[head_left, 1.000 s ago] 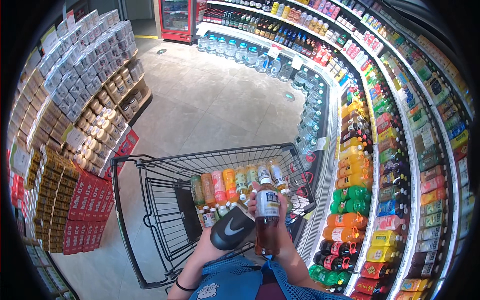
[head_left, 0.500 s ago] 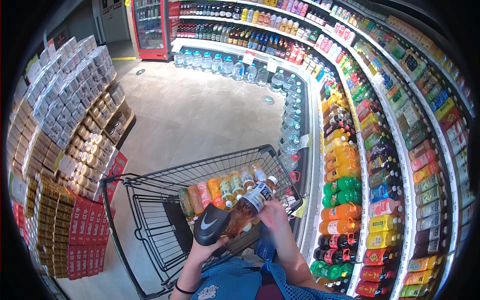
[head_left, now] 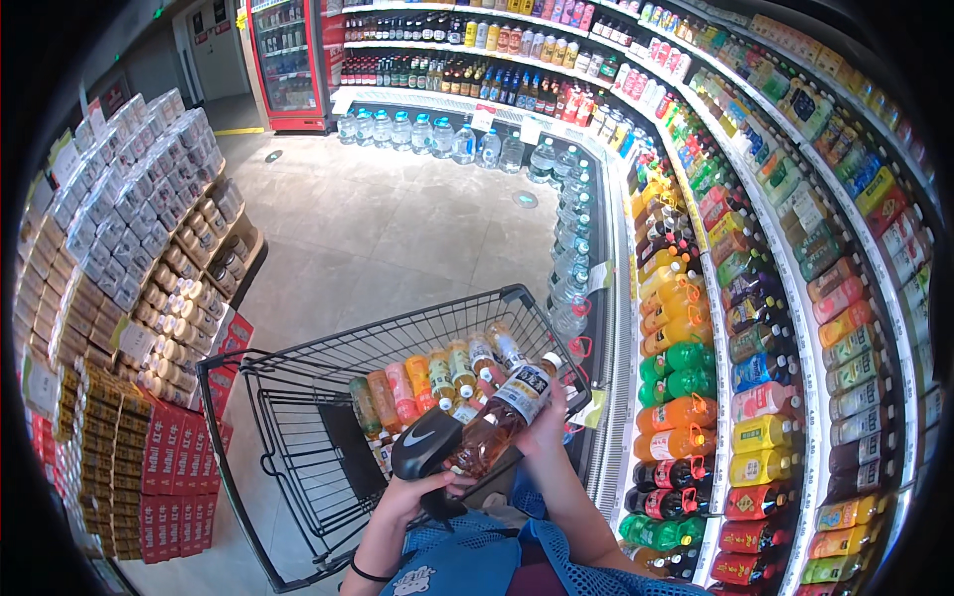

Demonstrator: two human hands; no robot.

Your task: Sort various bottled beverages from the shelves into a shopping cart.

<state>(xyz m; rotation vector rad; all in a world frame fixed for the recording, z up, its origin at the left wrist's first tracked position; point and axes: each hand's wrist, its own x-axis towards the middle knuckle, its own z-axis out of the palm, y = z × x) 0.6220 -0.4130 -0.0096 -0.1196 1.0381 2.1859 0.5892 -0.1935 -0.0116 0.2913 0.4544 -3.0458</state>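
Note:
My left hand is closed round the grip of a black handheld scanner, whose head points at a bottle. In my right hand is that bottle of amber drink, tilted, with a white cap at its upper right end and a pale label. Its lower end lies close to the scanner and my left thumb; I cannot tell whether they touch. Below them stands a black wire shopping cart. Inside lies a row of bottled drinks, among them a pink bottle and an orange bottle.
Shelves of bottled drinks curve along the right. Large water jugs line the floor edge at the back. At left rises a stacked display of cans with red cartons below. A red-framed fridge stands far back.
The scanner has turned, showing more of its side. My right hand has moved slightly, with the amber bottle shifting a little right and its label turning more into view.

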